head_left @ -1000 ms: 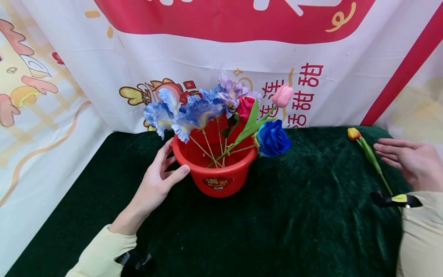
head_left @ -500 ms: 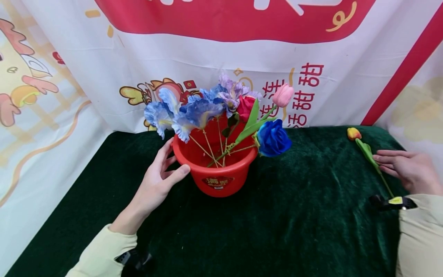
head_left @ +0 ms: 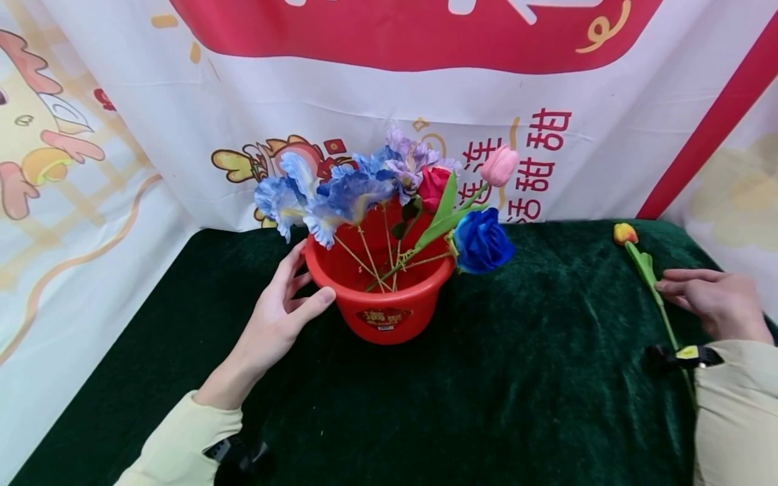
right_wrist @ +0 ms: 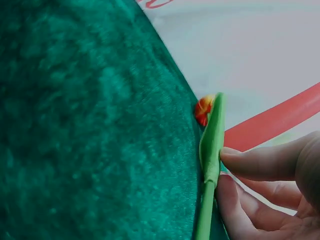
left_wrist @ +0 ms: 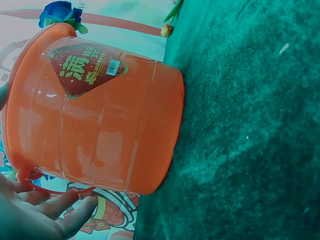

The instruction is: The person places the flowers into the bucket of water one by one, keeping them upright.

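A red plastic bucket [head_left: 389, 324] stands upright on the table, holding several artificial flowers: blue irises [head_left: 349, 196], a purple iris [head_left: 410, 162], a red rose [head_left: 434, 187], a pink tulip [head_left: 500, 165] and a blue rose [head_left: 483, 241]. My left hand [head_left: 276, 324] holds the bucket at its left side, thumb on the front rim, fingers round the side near the handle [left_wrist: 55, 191]. At the right, an orange-yellow tulip [head_left: 625, 234] lies on the cloth. My right hand [head_left: 717, 300] pinches its green stem [right_wrist: 206, 205] just below the leaf, between thumb and fingers.
A dark green velvet cloth [head_left: 486, 405] covers the table. Behind it hangs a white printed backdrop [head_left: 608, 162] with red lettering, close to the flower heads. Another printed sheet [head_left: 73, 223] rises along the left side.
My right hand has moved down and slightly left onto the tulip's stem, its fingers closing from straight to a pinch. The left hand and the bucket have stayed in place.
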Available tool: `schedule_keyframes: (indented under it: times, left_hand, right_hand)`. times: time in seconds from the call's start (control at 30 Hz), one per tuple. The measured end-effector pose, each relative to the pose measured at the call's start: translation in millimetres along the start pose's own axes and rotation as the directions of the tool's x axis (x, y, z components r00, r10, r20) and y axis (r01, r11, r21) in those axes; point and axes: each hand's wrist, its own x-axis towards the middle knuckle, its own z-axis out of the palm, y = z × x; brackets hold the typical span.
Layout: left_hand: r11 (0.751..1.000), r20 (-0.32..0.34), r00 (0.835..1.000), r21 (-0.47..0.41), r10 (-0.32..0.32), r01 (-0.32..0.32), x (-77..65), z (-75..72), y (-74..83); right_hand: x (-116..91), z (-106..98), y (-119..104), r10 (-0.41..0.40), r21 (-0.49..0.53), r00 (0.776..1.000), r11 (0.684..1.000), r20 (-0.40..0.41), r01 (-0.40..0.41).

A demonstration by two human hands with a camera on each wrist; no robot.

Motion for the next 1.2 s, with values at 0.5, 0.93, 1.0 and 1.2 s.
schedule_keyframes:
  times: [0.5,0.93,1.0,1.2]
  left_hand:
    - [1.0,-0.001,1.0,-0.003,-0.003,0.003,-0.3,-0.1,-0.2]
    - [1.0,0.002,1.0,0.002,-0.008,0.008,0.2,0.5,0.4]
    - [1.0,0.002,1.0,0.002,-0.006,0.006,0.2,0.5,0.3]
    - [1.0,0.003,1.0,0.002,-0.002,0.002,0.5,0.4,0.4]
  right_hand:
    - [-2,8,-6,-0.014,-0.144,0.998,0.989,0.055,0.021]
    - [6,7,-9,0.027,-0.108,0.993,0.994,0.112,-0.015]
    - [5,7,-11,0.036,-0.077,0.991,0.997,0.132,-0.025]
    - [-4,9,-17,-0.002,0.008,0.991,1.0,0.132,0.001]
